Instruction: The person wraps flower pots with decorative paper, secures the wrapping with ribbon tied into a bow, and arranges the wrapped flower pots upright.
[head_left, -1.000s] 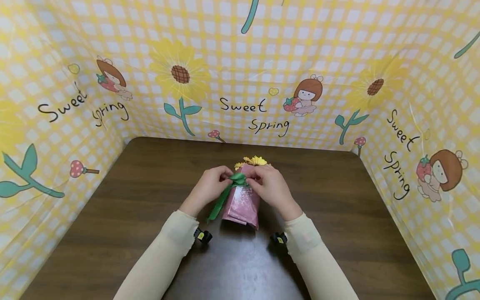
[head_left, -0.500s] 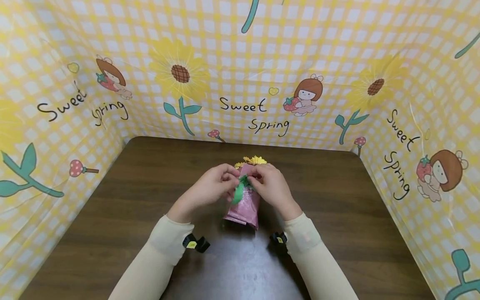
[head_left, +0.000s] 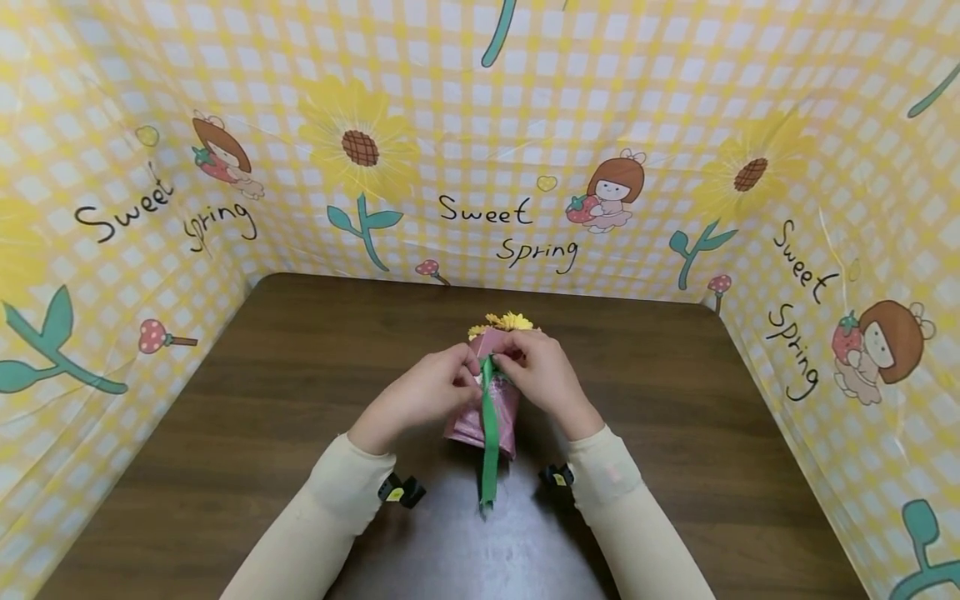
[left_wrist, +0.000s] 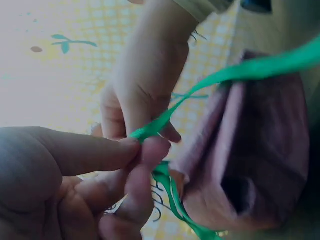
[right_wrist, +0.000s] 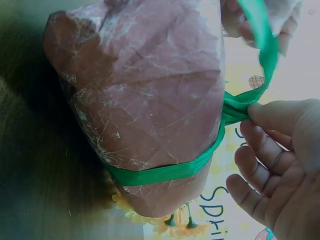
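Observation:
A small bouquet lies on the table, wrapped in crinkled pink paper, with yellow flowers showing at its far end. A green ribbon circles the wrap below the flowers and crosses itself at one side. My left hand pinches the ribbon between thumb and fingertip, at the bouquet's left side. Opposite it, my right hand pinches the ribbon's crossing with thumb and index finger, while its other fingers are loosely bent. One long ribbon tail hangs over the paper toward me.
The dark wooden table extends around the bouquet. A yellow checked cloth with printed flowers and lettering encloses the back and both sides. Each wrist carries a small black camera, such as the left one.
The ribbon tail has swung from the bouquet's left, through a loop over the paper, to hanging straight down in front. My left hand has shifted around the ribbon; the right has stayed almost still.

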